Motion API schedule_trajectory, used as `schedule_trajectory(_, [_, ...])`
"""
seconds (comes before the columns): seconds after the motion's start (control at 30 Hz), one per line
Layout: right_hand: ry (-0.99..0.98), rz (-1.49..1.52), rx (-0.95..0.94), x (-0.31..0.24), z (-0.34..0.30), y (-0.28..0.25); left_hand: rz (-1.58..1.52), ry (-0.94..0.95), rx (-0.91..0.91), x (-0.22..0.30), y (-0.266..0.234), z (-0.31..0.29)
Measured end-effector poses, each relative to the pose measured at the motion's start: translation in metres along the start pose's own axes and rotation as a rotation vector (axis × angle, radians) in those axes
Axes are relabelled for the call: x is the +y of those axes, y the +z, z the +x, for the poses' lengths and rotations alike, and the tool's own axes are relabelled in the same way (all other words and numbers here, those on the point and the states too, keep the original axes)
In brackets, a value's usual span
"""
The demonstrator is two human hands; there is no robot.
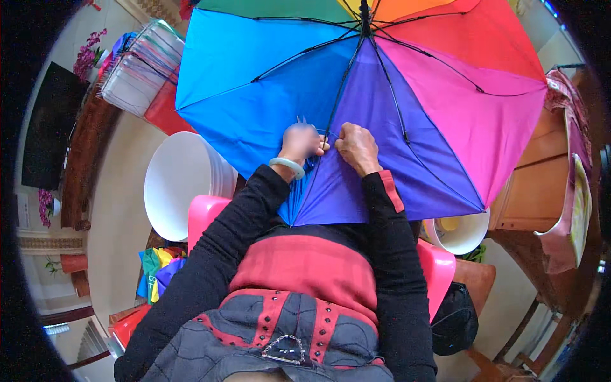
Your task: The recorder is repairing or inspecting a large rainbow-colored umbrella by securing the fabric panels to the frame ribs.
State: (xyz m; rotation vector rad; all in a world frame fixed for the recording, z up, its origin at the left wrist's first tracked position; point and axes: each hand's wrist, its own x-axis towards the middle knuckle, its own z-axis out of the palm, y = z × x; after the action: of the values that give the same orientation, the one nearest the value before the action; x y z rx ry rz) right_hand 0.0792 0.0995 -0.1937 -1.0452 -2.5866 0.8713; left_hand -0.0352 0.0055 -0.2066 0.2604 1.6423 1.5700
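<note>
An open umbrella (273,95) in rainbow panels lies inside up over my lap, its black ribs (389,79) spreading from the shaft (365,19) at the top. My left hand (302,141), with a pale bangle on the wrist, is closed beside a rib at the blue and purple seam. Two thin metal points (301,119) stick out above its blurred knuckles; the rest of that small tool is hidden. Just to the right, over the purple panel, my right hand (358,148) is closed in a pinch. A fine thread (330,133) runs between the hands across the rib.
I sit on a pink chair (438,270). A large white bucket (181,184) stands at the left and a smaller white bucket (468,230) at the right. Folded colourful cloth (159,270) lies low on the left. A wooden cabinet (531,181) is on the right.
</note>
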Motion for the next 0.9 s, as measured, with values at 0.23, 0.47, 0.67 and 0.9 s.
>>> schedule_trajectory(0.23, [0.000,0.016,-0.018,0.002,-0.001,-0.002,-0.044,-0.026,-0.017,-0.003,-0.003,0.006])
schedule_trajectory(0.47, [0.013,0.036,-0.021,0.003,0.001,0.000,-0.061,-0.049,-0.029,0.005,-0.001,-0.001])
schedule_trajectory(0.67, [-0.002,0.065,-0.024,0.003,0.001,-0.002,-0.028,-0.056,-0.014,0.007,0.000,0.000])
schedule_trajectory(0.9, [-0.146,0.283,0.142,0.012,0.013,0.013,0.004,-0.076,-0.088,0.000,-0.007,0.011])
